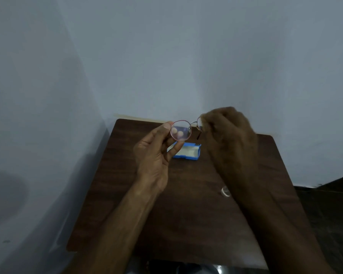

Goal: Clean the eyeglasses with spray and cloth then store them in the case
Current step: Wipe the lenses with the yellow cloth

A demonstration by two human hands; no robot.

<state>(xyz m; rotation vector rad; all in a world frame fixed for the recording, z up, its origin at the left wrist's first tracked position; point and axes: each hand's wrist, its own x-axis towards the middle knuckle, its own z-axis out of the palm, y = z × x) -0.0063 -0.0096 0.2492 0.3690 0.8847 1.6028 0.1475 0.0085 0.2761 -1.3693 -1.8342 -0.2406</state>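
1. The case (187,153) lay open on the tabletop (186,218), towards its far edge. It was a blue oblong shell with rounded corners, and only a pale, smooth-looking lining showed inside it. Its left end was hidden behind the fingers of the left hand.
2. The eyeglasses (181,131) were held in the air above the case and clear of it, between the two hands. They had round lenses in a thin reddish wire rim with a slim metal bridge. One dark temple tip hung down beside the right lens.
3. The left hand (152,155) pinched the left lens by its rim, with the thumb on the upper edge and a finger curled against the lower edge. More fingertips showed as pale spots through the clear glass.
4. The right hand (230,135) was curled closed around the right lens and hinge, so it gripped that side of the frame. It was blurred, and whether it also held anything else could not be told.
5. The tabletop was dark brown wood grain with a matte finish and rounded corners, and it stood against a plain pale grey-blue wall (166,56).
6. A small clear, glassy object (225,191) lay on the tabletop just beside the right forearm, too small to identify.
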